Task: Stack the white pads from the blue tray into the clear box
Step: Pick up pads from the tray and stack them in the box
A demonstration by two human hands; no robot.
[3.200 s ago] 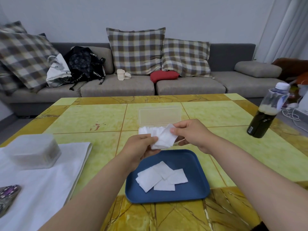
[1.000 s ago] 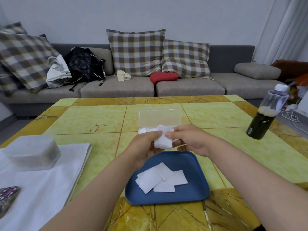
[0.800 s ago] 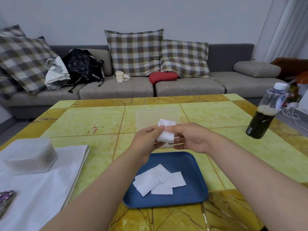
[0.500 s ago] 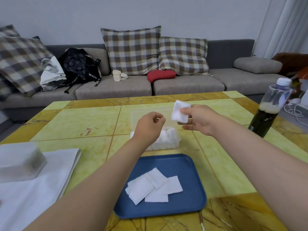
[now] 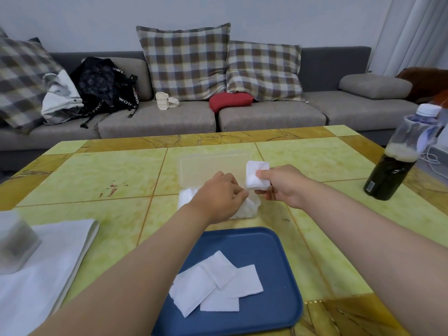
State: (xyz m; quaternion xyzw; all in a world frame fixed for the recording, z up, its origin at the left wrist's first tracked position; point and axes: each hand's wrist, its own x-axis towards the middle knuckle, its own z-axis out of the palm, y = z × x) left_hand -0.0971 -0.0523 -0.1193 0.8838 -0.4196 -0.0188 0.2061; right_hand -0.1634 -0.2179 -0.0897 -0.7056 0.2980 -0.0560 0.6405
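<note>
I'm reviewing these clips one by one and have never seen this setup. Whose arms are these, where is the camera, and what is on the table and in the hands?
No machine here: a person works with bare hands, filmed by one head-worn camera looking down. The right hand pinches a white pad by the clear box, which stands open on the table with pads inside. The left hand is over the box, fingers curled; whether it holds anything is unclear. Nearer lies the blue tray with loose pads. A bottle stands to the right, a white cloth lies to the left.
</note>
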